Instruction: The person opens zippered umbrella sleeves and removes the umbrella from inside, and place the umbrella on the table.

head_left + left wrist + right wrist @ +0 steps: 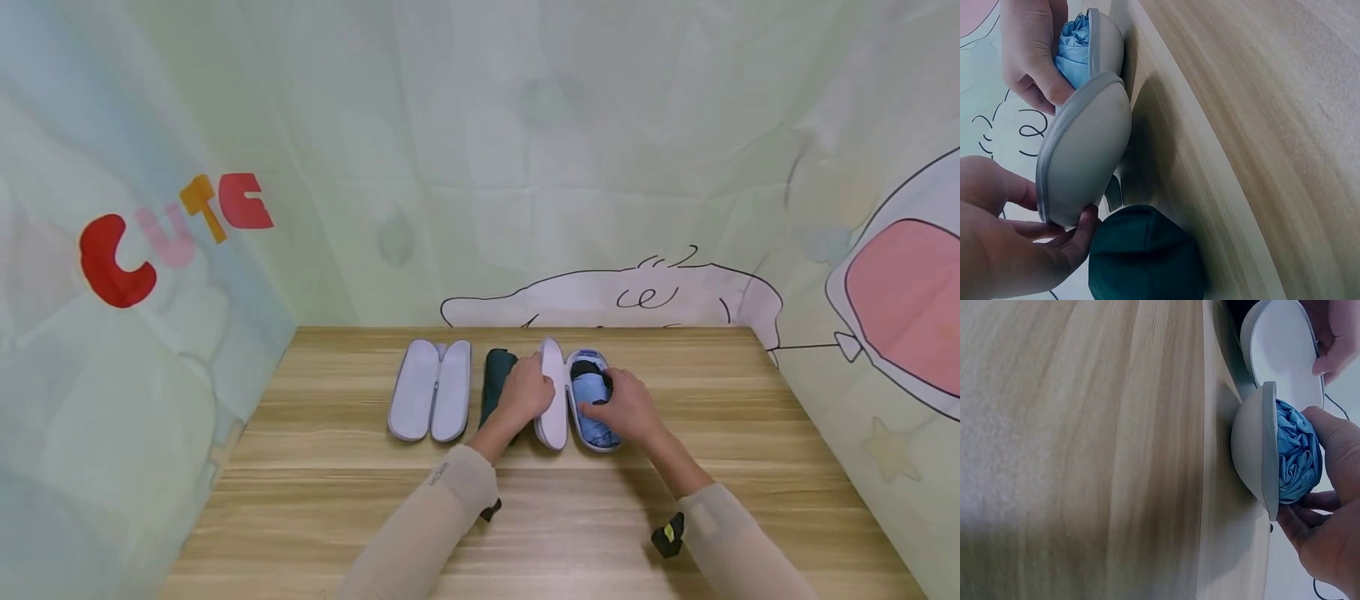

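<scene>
A hard oblong case stands open in the head view, its two pale halves spread side by side. My left hand (528,387) pinches the lid half (553,396) by its edge, thumb inside and fingers against the outer shell, and tilts it up. In the other half lies a rolled blue cloth bundle (592,400) with a black band. My right hand (628,406) holds the bundle, thumb on its near side and fingers at its far side by the rim of the case half (1249,456). The crumpled end of the bundle shows at that rim.
A dark green rolled cloth bundle (1147,256) lies just left of the held case, partly behind my left hand. Further left, a second open case (414,392) lies flat. The wooden table (570,525) ends at a printed backdrop (375,250).
</scene>
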Tool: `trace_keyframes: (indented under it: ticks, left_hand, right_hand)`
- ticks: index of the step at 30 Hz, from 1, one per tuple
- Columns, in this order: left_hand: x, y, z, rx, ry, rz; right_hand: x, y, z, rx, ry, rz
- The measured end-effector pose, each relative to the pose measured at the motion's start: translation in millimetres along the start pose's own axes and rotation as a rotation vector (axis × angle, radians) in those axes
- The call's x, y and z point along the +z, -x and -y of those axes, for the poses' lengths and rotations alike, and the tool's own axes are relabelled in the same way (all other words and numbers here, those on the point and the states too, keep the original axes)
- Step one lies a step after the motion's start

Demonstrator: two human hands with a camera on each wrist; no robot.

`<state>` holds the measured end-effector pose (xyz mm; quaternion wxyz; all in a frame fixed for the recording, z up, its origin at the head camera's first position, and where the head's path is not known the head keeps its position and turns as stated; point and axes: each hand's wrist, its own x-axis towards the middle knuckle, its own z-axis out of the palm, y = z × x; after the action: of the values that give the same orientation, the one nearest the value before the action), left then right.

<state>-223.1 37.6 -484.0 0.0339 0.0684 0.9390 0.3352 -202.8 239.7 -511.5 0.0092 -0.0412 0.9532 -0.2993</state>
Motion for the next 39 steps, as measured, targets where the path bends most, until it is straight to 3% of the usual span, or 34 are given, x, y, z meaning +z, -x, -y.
trace_keyframes:
  ticks: [1, 6, 8, 17, 26, 39]
  left_hand:
    - [7.0, -6.1, 6.4, 0.004, -0.001, -0.006]
    - [8.9, -6.3, 8.3, 0.005, -0.014, -0.017]
    - [-6.1, 4.7, -5.0, -0.011, -0.019, 0.004]
    - [-5.0, 5.7, -1.5, -0.007, -0.029, -0.002]
    - [-4.7, 5.4, 0.1, -0.001, -0.016, -0.005]
    - [-8.1, 5.6, -2.0, -0.021, -0.027, 0.015]
  right_hand:
    - [0.1, 0.1, -0.7, -0.002, 0.001, -0.002]
    - [-0.7, 1.6, -0.2, -0.007, -0.012, -0.02]
    - [-1.0, 1.8, 0.0, -0.011, -0.019, -0.026]
    - [-3.1, 3.0, -0.8, -0.036, -0.045, -0.047]
    - [-7.0, 3.9, -1.6, -0.01, -0.1, -0.015]
    - [-9.8, 4.2, -0.9, -0.076, -0.199, -0.056]
